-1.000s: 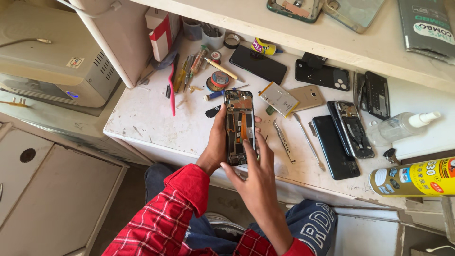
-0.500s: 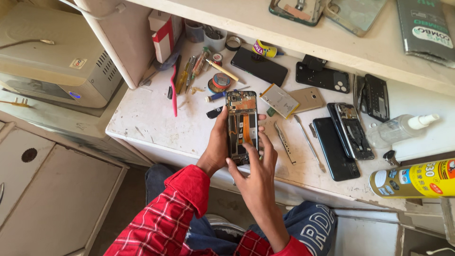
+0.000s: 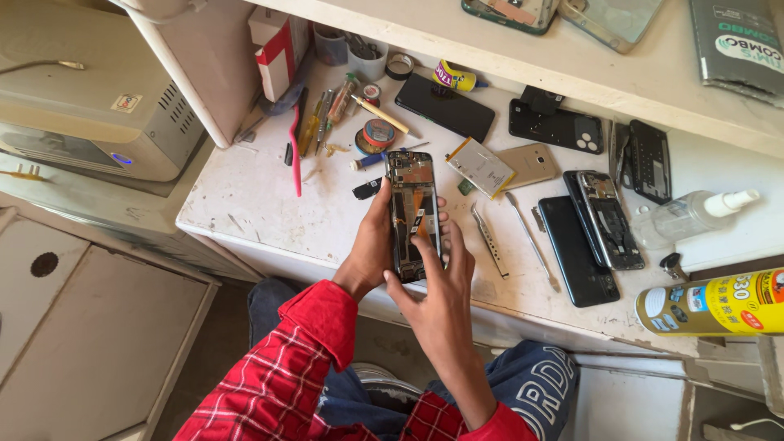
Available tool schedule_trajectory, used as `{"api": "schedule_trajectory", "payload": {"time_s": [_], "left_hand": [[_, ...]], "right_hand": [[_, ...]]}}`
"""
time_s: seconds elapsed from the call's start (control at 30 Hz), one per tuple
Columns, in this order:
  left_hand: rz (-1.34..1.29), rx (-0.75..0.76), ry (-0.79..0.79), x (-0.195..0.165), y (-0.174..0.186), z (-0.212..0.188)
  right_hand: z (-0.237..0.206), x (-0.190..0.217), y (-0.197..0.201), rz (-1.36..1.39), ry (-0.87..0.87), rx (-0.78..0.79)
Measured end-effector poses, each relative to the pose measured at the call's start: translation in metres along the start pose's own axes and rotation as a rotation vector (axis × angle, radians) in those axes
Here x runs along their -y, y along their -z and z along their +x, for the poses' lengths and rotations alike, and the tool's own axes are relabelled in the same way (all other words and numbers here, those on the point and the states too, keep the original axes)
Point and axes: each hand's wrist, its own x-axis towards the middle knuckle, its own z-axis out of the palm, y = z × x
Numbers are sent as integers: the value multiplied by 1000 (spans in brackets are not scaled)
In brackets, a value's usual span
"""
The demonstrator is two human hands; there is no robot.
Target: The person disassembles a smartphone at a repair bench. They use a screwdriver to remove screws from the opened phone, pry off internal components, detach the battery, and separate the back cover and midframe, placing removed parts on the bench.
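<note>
— What has the left hand [image 3: 371, 245] got?

— Its grip is closed round the left edge of an opened phone [image 3: 414, 214], back cover off, the insides facing up. The phone is held just above the near part of the table [image 3: 245, 204].

— And left of that grip?

— A red pen-like tool [image 3: 294, 151] lying lengthwise, then screwdrivers [image 3: 314, 122] and a roll of tape [image 3: 377, 133] further back. A white machine [image 3: 90, 90] stands well off to the left, beside the table.

— The right hand [image 3: 441, 282]?

— Its fingers are spread — not clamped on anything. The fingertips [image 3: 425, 231] press on the lower middle of the phone, at a small pale strip there; I cannot tell whether it pinches that strip or only touches it.

— To the right of it?

— Tweezers [image 3: 490, 241] just beside the hand, a thin metal tool [image 3: 529, 237] next, then two dark phones [image 3: 584, 237] side by side, a clear spray bottle [image 3: 690, 216] and a yellow can [image 3: 719, 302] on its side at the far right.

— How far along would you say?

— The phone is already open and part-stripped; the cover is not back on, so, as I judge it, the inside work is in the middle and the closing-up is all left.
</note>
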Motion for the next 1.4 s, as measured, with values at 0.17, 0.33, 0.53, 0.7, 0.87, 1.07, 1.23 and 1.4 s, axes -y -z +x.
{"api": "schedule_trajectory", "payload": {"time_s": [0.17, 0.33, 0.53, 0.7, 0.87, 1.07, 1.23, 1.4], "left_hand": [[42, -77, -16, 4, 5, 2], [80, -105, -4, 4, 5, 1], [130, -137, 21, 4, 4, 2], [102, -163, 40, 0, -1, 2], [178, -169, -81, -4, -16, -5], [199, -152, -151, -9, -26, -9], [243, -113, -188, -4, -17, -8], [277, -65, -227, 1, -5, -5]], "right_hand": [[3, -6, 0, 66, -14, 12], [9, -18, 6, 141, 10, 59], [13, -25, 10, 223, -35, 126], [13, -25, 6, 217, 6, 79], [13, -24, 9, 274, -18, 80], [9, -10, 9, 217, 10, 81], [4, -2, 12, 254, -40, 149], [-4, 3, 17, 244, 39, 96]]}}
